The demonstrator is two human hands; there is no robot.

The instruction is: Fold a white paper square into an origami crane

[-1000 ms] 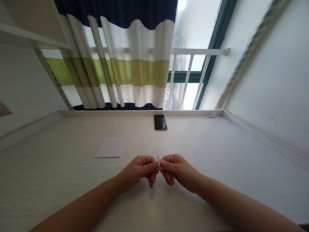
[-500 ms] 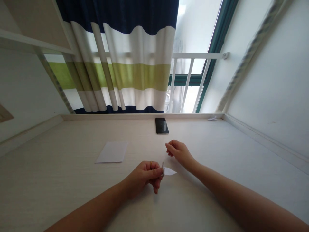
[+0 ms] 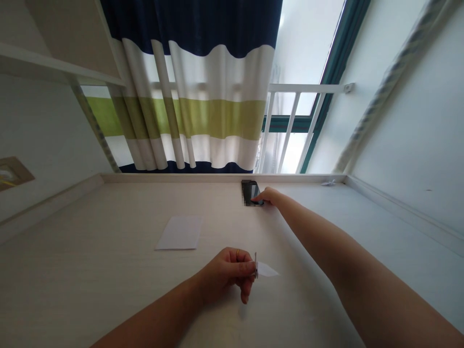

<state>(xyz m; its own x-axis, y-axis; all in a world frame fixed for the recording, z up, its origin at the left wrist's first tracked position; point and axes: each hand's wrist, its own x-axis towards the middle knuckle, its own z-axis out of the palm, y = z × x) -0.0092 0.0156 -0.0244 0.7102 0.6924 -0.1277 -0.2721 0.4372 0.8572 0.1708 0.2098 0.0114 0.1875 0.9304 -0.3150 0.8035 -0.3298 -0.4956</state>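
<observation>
No text, label, brand, number or sign is showing readably. The phone is lying with its screen partly breaking into coarse blocks, so any lettering there is escaping the eye. At eight o'clock from it, the white paper is showing nothing legible; at six o'clock, the small held piece is appearing too tiny for reading.

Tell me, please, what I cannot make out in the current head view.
Head view, now:
Item in the left hand: partly hidden by that hand, too small to identify.
Phone: lower right covered by the right hand; too blurred to read.
Scrap, far right corner: too small to name.
Wall fitting: cut off by the left edge.
</observation>
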